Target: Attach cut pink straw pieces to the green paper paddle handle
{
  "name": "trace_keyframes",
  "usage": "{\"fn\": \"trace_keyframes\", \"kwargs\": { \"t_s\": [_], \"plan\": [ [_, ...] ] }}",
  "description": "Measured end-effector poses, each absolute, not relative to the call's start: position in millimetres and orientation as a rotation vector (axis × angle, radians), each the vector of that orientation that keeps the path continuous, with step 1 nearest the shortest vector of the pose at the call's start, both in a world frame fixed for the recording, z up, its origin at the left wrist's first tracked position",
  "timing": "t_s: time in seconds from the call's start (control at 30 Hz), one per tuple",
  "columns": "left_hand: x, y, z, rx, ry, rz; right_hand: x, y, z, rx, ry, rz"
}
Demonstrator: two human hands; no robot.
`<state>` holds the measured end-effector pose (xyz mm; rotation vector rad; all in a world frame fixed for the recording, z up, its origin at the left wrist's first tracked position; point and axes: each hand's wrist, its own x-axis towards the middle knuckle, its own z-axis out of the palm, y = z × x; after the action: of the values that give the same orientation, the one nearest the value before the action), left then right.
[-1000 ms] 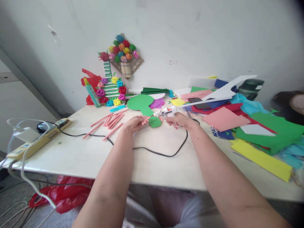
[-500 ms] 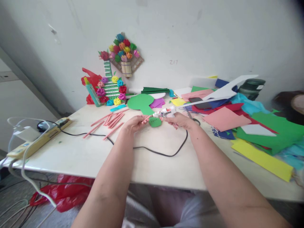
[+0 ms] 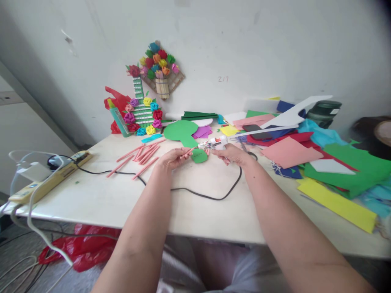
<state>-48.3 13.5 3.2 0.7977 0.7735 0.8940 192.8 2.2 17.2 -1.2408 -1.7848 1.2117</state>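
My left hand [image 3: 175,158] pinches a pink rolled-paper stick [image 3: 187,153], its tip pointing right. In my right hand [image 3: 229,154] is a white and red glue gun [image 3: 217,141] whose nozzle points left, close to the tip of the stick; whether they touch I cannot tell. Between my hands lies a small rounded green paper piece [image 3: 199,156] with a row of dark marks. Just behind it sits a larger green paper cutout [image 3: 181,131]. Several loose pink paper sticks [image 3: 148,155] are spread left of my left hand.
A black cord [image 3: 210,198] loops across the table from a power strip [image 3: 61,175] at the left. Coloured paper sheets [image 3: 291,152] pile up at the right. Behind stand a paper-flower guitar shape [image 3: 143,112] and a glue bottle [image 3: 119,119].
The glue gun has shifted very slightly to the right. My left hand and the pink stick stay nearly where they were.
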Motion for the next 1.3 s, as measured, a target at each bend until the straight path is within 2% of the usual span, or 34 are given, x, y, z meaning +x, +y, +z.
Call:
{"fn": "trace_keyframes", "kwargs": {
  "t_s": [0.8,1.3],
  "plan": [
    [-48.6,14.8,0.6,0.813,0.851,0.943,194.5,6.0,14.7,-1.143,-1.833,1.276],
    [-51.0,19.8,-4.1,0.806,0.829,0.939,189.9,8.0,9.6,-1.143,-1.842,1.2]
  ]
}}
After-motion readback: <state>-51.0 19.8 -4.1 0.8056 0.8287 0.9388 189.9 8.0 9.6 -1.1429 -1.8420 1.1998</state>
